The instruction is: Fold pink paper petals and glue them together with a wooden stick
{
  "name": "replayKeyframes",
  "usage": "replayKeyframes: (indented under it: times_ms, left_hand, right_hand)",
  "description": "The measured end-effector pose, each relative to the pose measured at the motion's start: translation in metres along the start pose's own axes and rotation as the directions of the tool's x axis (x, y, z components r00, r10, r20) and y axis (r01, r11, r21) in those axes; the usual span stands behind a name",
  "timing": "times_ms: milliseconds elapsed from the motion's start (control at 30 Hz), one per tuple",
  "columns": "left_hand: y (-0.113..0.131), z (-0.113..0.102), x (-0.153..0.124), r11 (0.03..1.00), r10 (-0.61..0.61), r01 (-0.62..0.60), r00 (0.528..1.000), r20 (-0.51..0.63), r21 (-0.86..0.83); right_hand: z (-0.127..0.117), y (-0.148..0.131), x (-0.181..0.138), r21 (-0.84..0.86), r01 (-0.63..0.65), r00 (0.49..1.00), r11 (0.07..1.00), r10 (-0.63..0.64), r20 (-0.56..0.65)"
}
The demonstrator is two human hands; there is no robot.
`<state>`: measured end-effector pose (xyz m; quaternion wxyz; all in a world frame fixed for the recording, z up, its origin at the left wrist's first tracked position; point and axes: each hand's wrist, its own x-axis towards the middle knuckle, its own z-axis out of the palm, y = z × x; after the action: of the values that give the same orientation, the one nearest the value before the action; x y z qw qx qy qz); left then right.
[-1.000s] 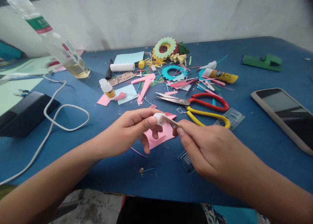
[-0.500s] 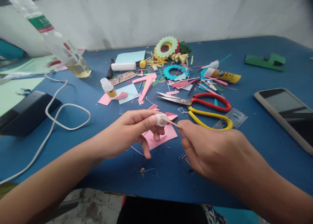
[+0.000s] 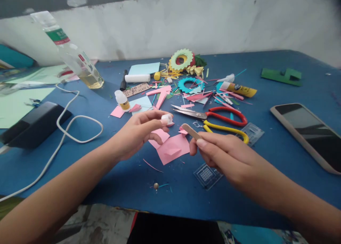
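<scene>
My left hand [image 3: 138, 132] pinches a small white cap-like piece [image 3: 167, 119] between thumb and fingertips, held just above the blue table [image 3: 106, 165]. My right hand [image 3: 222, 155] grips a thin flat wooden stick [image 3: 191, 131], its tip pointing up and left, a short gap away from the white piece. Beneath both hands lies a folded pink paper piece [image 3: 170, 148]. Red-and-yellow-handled scissors [image 3: 213, 117] lie just beyond my right hand.
Paper scraps and paper rings [image 3: 183, 61] litter the table's middle, along with a small glue bottle [image 3: 122, 100], a white tube [image 3: 137, 78] and a yellow glue tube [image 3: 239, 89]. A phone [image 3: 309, 133] lies right; a black box [image 3: 34, 125], white cable [image 3: 66, 130] and plastic bottle [image 3: 71, 55] left.
The stick's tip was against the white piece; my hands have drawn apart, the left lifting up and left, the right holding the stick clear of it. The view tilted slightly.
</scene>
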<state>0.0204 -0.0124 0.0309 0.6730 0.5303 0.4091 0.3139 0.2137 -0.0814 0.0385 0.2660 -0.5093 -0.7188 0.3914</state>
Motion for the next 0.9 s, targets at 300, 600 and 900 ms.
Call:
replayKeyframes:
  times_ms: [300, 600, 900]
  left_hand:
    - [-0.020, -0.020, 0.015, 0.595, 0.395, -0.274, 0.918, 0.021, 0.756]
    - [-0.013, -0.028, 0.010, 0.264, 0.387, -0.123, 0.922, 0.012, 0.956]
    - [-0.015, -0.001, 0.011, 0.152, 0.458, -0.466, 0.814, 0.356, 0.872]
  right_hand:
    - [-0.008, 0.011, 0.004, 0.640, -0.284, 0.942, 0.714, 0.085, 0.323]
    - [-0.009, 0.024, 0.023, 0.485, -0.121, 0.992, 0.866, 0.116, 0.041]
    - [-0.018, 0.028, 0.024, -0.280, -0.059, 0.967, 0.958, -0.014, -0.254]
